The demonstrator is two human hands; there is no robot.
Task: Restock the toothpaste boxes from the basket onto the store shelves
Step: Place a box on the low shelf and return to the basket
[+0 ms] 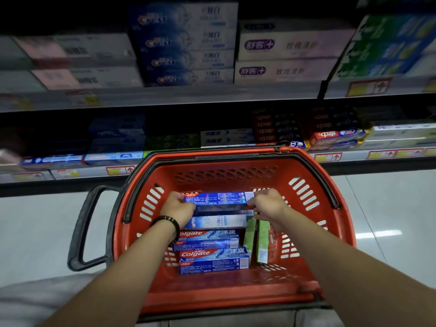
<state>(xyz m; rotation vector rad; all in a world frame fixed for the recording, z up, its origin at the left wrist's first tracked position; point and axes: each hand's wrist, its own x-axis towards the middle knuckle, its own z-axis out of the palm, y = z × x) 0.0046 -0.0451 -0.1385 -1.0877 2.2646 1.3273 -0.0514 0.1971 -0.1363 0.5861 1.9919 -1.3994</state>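
Boxes of Colgate toothpaste [213, 253] lie flat in the near part of the red basket [224, 298], with green boxes [262, 244] on edge just to their right. Farther in, the left hand [177, 208] and the right hand [267, 204] each grip one end of a blue toothpaste box [217, 198] lying atop the pile, inside the basket. Beyond its far rim, store shelves [165, 97] carry stacked rows of toothpaste.
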